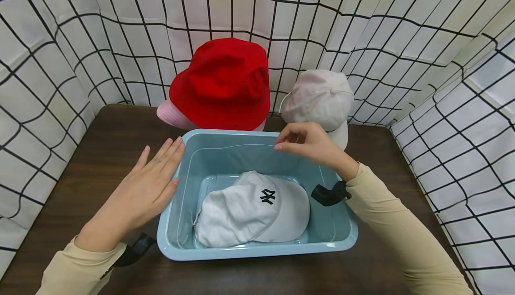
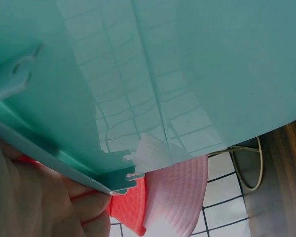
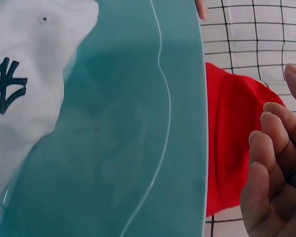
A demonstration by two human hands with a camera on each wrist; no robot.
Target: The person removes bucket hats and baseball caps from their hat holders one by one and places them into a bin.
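A light blue plastic basin point(image 1: 257, 254) stands on the table, with a white baseball cap point(image 1: 237, 217) lying on its side inside. The cap bears a dark "NY" logo and its brim points right. My left hand point(image 1: 146, 190) rests on the basin's left rim, fingers straight; in the left wrist view the fingers point(image 2: 64, 202) lie along the rim. Above the back right of the basin hovers my right hand point(image 1: 314, 145), fingers loosely bent and holding nothing. The right wrist view shows a gap between its thumb and fingertips point(image 3: 261, 143).
Behind the basin is a red bucket hat point(image 1: 231, 85) over a pink hat brim point(image 1: 175, 114). A pale cap point(image 1: 319, 96) stands at the back right, partly behind the right hand. White walls with a black grid point(image 1: 120, 9) enclose the dark wooden table point(image 1: 120, 125).
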